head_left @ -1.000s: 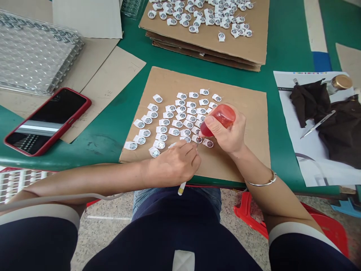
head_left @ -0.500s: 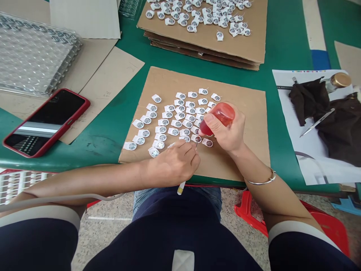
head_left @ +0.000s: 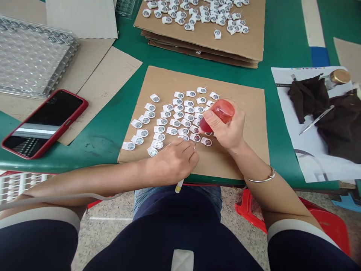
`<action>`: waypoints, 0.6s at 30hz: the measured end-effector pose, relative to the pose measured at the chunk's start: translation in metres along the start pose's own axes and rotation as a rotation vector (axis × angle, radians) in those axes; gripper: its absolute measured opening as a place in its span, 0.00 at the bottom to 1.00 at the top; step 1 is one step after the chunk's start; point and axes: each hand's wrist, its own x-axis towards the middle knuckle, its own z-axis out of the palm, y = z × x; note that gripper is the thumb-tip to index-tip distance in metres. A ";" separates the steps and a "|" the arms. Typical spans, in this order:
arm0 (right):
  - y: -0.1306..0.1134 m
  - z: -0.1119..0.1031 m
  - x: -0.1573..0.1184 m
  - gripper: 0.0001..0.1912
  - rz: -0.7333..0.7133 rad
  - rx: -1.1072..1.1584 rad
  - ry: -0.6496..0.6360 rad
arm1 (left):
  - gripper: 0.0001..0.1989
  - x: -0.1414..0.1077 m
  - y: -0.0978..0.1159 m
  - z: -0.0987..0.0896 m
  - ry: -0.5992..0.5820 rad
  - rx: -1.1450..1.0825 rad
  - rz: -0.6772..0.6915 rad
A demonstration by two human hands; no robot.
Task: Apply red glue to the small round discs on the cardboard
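My right hand is wrapped around a small squeeze bottle of red liquid, tilted with its nozzle end down to the left. My left hand is closed on a slim pen-like tool. The tool's pale handle with a yellowish end sticks out below the palm, and its thin tip shows beside the fingers. Both hands are over a cardboard sheet bearing loose rows of several small white pieces with round silver faces. A piece near the tool tip and its neighbour look reddish.
A cardboard stack with more white pieces lies at the back. On the left are a red-cased phone and clear plastic trays. At right, white paper carries dark cloth, tweezers and a gold-capped jar.
The whole view has shifted slightly. Both hands keep nearly the same place and hold, and the tool's lower end has swung slightly to the left.
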 end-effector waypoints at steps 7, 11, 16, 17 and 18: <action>0.002 -0.001 0.001 0.17 -0.013 -0.034 0.002 | 0.07 0.001 -0.009 -0.007 -0.074 -0.198 -0.090; 0.003 -0.003 0.001 0.16 -0.008 -0.022 -0.014 | 0.07 0.000 -0.019 -0.010 -0.122 -0.371 -0.139; 0.000 -0.004 0.002 0.17 -0.011 -0.057 -0.034 | 0.06 -0.002 -0.024 -0.009 -0.115 -0.516 -0.211; -0.001 -0.004 0.002 0.18 -0.007 -0.061 -0.041 | 0.05 -0.002 -0.024 -0.009 -0.104 -0.527 -0.226; -0.001 -0.005 0.002 0.18 -0.001 -0.064 -0.048 | 0.05 -0.002 -0.024 -0.008 -0.091 -0.541 -0.235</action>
